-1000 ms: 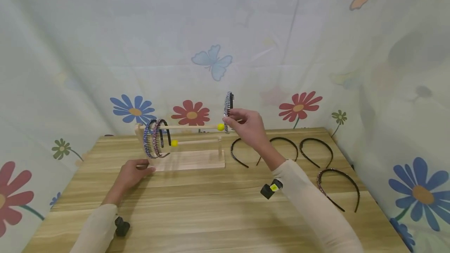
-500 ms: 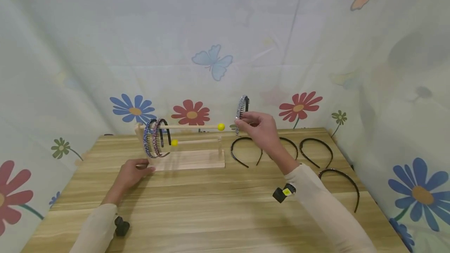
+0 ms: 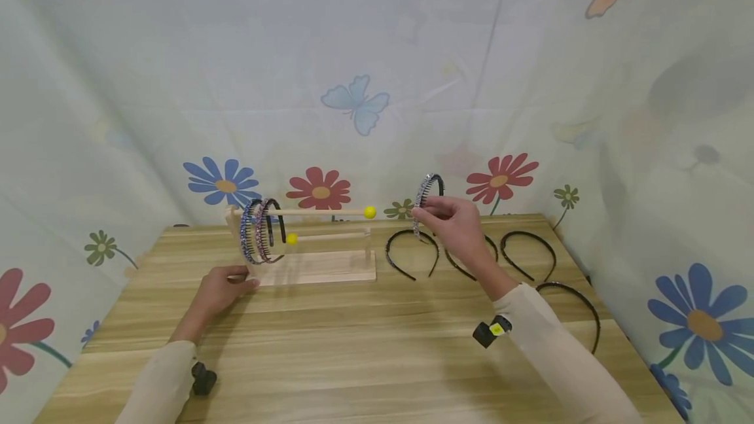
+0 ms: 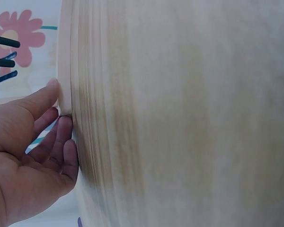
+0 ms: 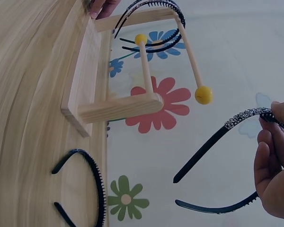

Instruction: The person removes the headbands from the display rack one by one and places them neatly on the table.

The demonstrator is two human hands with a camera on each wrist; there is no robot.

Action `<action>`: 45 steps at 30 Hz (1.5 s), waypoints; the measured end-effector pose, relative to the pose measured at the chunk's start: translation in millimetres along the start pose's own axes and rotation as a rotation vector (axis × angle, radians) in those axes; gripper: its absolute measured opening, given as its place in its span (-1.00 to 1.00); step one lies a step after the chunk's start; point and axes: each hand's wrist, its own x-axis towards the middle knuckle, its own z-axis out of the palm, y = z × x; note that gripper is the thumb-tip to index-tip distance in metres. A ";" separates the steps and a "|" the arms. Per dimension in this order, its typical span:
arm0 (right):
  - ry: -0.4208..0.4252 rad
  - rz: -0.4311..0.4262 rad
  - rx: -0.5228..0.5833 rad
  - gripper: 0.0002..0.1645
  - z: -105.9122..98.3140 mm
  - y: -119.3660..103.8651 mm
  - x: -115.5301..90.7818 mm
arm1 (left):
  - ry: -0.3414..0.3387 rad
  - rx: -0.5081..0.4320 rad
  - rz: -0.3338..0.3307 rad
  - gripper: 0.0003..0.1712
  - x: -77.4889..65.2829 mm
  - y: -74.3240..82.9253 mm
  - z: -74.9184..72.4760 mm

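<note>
My right hand [image 3: 456, 224] pinches a silver glittery headband [image 3: 421, 198] with comb teeth, raised to the right of the wooden stand [image 3: 330, 268]. In the right wrist view the headband's [image 5: 246, 117] two black ends point toward the stand, clear of its pegs. A blue glitter headband [image 3: 245, 234] and a pink one [image 3: 260, 234] hang at the left end of the upper peg. Yellow balls cap the upper peg [image 3: 370, 212] and the lower peg [image 3: 292, 239]. My left hand [image 3: 219, 290] holds the base's front left corner, thumb along its edge [image 4: 65, 56].
On the wooden table [image 3: 353, 358], several black headbands lie to the right, among them one close by the stand [image 3: 389, 252], one at the back right [image 3: 552, 257] and one nearer me [image 3: 596, 319], partly hidden by my right sleeve. A floral cloth [image 3: 471, 84] hangs behind the table.
My right hand has carried the silver headband right and slightly down, away from the upper peg's ball. My left hand and the stand have stayed put.
</note>
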 end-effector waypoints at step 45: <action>0.038 0.376 -0.262 -0.45 -49.3 77.1 -69.1 | 0.007 0.017 0.011 -0.41 1.4 -2.2 1.6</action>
